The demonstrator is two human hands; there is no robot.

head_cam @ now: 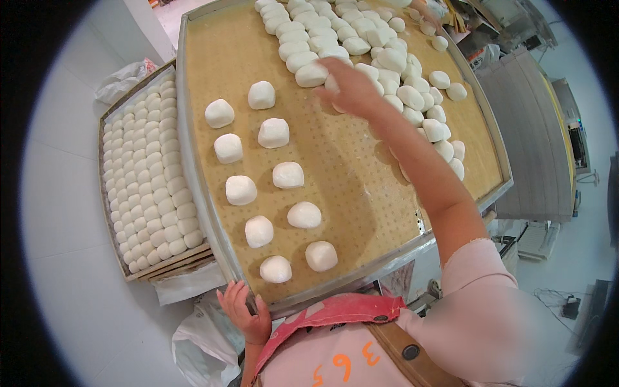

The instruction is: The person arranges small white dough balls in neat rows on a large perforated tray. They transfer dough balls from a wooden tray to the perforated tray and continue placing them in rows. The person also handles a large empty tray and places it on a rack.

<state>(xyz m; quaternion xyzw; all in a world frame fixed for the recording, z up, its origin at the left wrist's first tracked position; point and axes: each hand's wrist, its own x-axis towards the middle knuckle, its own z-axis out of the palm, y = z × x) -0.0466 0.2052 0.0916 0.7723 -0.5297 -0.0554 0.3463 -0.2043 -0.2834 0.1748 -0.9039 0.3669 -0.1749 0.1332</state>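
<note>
My right hand [350, 89] reaches across the table to the near end of a mass of white dough pieces [309, 34]. It is blurred, its fingers against or just over the dough, and I cannot tell whether they grip a piece. My left hand [244, 312] rests at the near left corner of the table's metal rim [208, 213], thumb spread from the fingers, with nothing in it. Two uneven rows of separate, rounded dough pieces [288, 175] stand on the perforated tan tabletop [348, 203] between my hands. Part of the dough mass is hidden behind my right forearm.
Left of the table, a wooden tray [104, 193] packed with dough rounds sits on a stack of trays. Another person's hand [428, 14] is at the far right edge. A plastic bag [205, 338] hangs below my left hand. A grey padded cover [527, 140] stands to the right.
</note>
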